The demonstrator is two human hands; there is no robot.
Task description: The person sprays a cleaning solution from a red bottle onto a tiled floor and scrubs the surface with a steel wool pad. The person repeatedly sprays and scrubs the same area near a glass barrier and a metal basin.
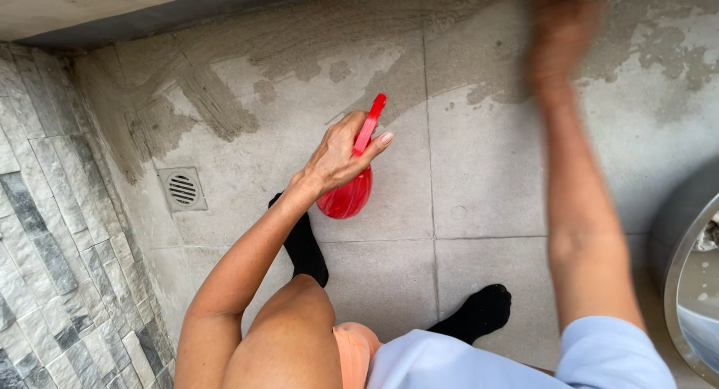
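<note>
The left hand is closed around a round red plastic spray bottle, holding it above the grey tiled floor, right of a square metal floor drain. The right hand is blurred against the damp tiles; I cannot tell its grip.

The bottle is bright red, as is its trigger. The floor is pale grey tile with thin darker joints, streaked and blotched darker grey along the top. The wall is a patchwork of narrow grey, white and charcoal stone strips. The drain is silver-grey with dark slots. Both socks are black; the sleeve is light blue.
</note>
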